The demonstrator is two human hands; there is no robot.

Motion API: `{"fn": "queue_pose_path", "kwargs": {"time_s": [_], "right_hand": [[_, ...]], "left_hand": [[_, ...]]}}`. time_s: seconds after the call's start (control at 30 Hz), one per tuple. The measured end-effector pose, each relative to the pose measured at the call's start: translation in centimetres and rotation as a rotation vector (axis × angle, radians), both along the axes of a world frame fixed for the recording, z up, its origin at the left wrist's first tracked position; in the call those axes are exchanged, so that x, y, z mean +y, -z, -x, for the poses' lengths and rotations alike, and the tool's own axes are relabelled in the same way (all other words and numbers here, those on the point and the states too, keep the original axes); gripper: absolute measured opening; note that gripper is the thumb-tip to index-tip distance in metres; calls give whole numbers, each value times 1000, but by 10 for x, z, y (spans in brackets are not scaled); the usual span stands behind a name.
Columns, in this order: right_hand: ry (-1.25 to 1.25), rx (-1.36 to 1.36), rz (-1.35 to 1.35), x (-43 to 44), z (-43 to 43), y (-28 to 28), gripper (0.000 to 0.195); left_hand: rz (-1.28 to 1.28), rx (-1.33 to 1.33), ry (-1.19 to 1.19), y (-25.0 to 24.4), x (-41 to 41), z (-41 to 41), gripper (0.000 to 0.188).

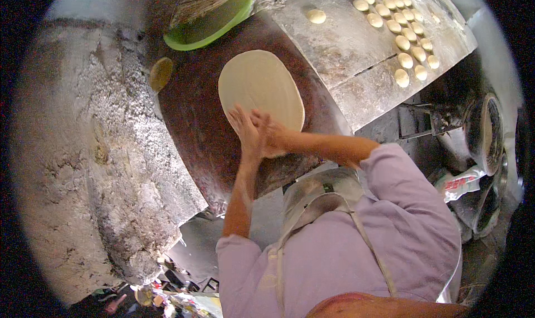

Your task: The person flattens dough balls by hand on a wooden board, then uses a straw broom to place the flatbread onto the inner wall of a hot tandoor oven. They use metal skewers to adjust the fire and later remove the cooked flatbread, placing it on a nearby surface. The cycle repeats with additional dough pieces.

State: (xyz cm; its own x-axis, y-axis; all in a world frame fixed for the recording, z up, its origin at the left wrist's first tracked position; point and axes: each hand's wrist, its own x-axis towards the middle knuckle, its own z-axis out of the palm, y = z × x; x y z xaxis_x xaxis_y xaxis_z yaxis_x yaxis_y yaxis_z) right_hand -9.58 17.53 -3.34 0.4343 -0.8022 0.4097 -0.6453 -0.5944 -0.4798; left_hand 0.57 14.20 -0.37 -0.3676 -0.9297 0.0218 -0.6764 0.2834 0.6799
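Note:
A wide, flattened sheet of dough, rounded and oval, lies on a dark brown work surface. My left hand is over the lower left part of the sheet, fingers stretched out and pointing away from me. Close against it, my right hand comes in from the right with its fingers extended. The two hands meet or overlap; motion blur hides whether they touch the dough. Nothing shows in either hand. Below them, a bit of the sheet's near edge shows beside my right wrist.
Several small dough rounds sit on the floury grey table at right, one round apart from them. A green basin with a straw brush stands at the back. A crusted, floury ledge borders the left side.

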Motion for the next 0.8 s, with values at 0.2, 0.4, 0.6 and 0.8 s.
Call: {"fn": "queue_pose_path", "kwargs": {"time_s": [0.2, 0.4, 0.6, 0.8], "right_hand": [[-98, -34, 21, 68, 25, -12, 50], [4, -320, -144, 115, 63, -23, 45], [217, -506, -221, 131, 98, -32, 32], [553, -503, -229, 68, 131, -33, 21]], "left_hand": [[-111, -196, -255, 36, -135, 81, 113], [59, -363, 350, 18, -90, 125, 115], [205, -210, 1003, -10, -21, 71, 95], [176, -236, 1142, -22, 26, 27, 89]]}}
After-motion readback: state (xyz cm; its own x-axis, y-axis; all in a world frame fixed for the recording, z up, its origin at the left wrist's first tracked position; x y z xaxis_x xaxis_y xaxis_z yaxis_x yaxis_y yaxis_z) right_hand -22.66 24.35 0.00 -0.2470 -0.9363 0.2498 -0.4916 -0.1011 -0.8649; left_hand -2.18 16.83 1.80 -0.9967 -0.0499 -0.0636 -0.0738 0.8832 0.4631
